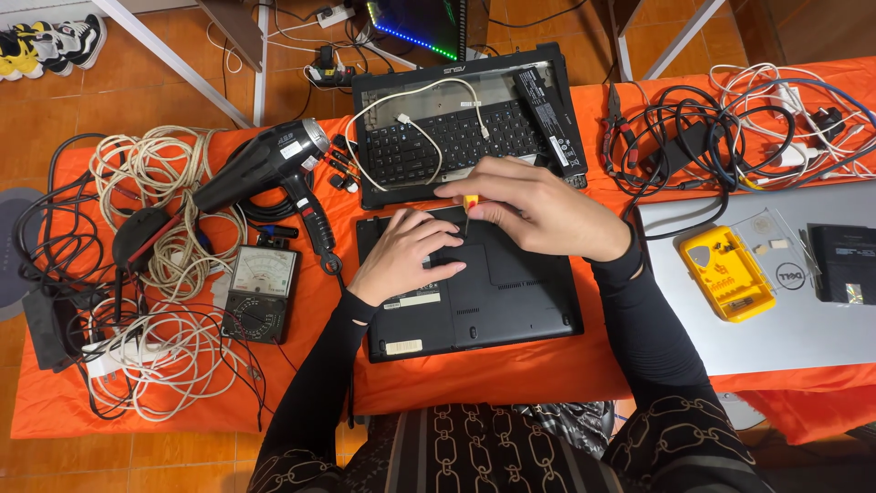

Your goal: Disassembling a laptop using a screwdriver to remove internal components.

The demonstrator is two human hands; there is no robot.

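Note:
A black laptop (511, 301) lies upside down on the orange cloth in front of me. My left hand (406, 254) rests flat on its upper left part, fingers spread. My right hand (538, 208) is closed around a small screwdriver with a yellow handle (471, 203), held upright with its tip on the laptop's base near the top edge. Behind it sits a second black laptop part with a keyboard (438, 146), a white cable (415, 114) looped over it and a long black battery (550, 114) on its right side.
A black hair dryer (265, 164) and an analog multimeter (260, 294) lie to the left among coils of white cable (151, 183). To the right are tangled black cables (675, 137), a silver laptop lid (794, 310) and a yellow bit case (727, 272).

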